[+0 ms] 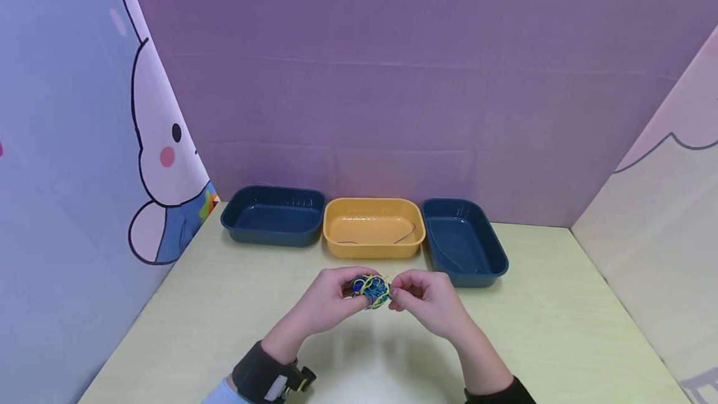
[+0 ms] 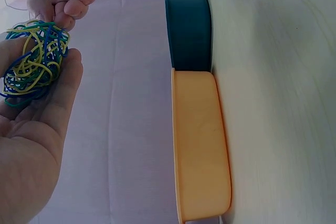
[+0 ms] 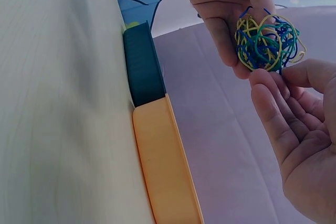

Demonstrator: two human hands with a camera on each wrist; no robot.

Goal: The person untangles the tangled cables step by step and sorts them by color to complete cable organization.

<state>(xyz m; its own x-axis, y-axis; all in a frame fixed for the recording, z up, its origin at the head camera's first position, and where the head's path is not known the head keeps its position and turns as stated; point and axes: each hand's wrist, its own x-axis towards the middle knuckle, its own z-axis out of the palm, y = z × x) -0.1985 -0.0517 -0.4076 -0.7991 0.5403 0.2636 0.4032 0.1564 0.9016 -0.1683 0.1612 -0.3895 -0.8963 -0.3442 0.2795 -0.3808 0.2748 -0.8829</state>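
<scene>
A tangled ball of thin blue, green and yellow wires [image 1: 371,289] is held above the table in front of the trays. My left hand [image 1: 332,299] grips it from the left between thumb and fingers. At its right side my right hand [image 1: 429,300] pinches a strand with thumb and index finger. The right wrist view shows the wire tangle [image 3: 268,43] close up, with loose ends sticking out and the right fingertips [image 3: 283,73] at its lower edge. Seen from the left wrist, the bundle [image 2: 37,61] lies between the left thumb and fingers.
A yellow tray [image 1: 374,249] stands at the back middle with a couple of thin dark strands inside. One dark blue tray [image 1: 272,239] is to its left. Another dark blue tray [image 1: 477,280], holding a thin strand, sits at its right. Behind them rises a purple cloth wall [image 1: 392,111].
</scene>
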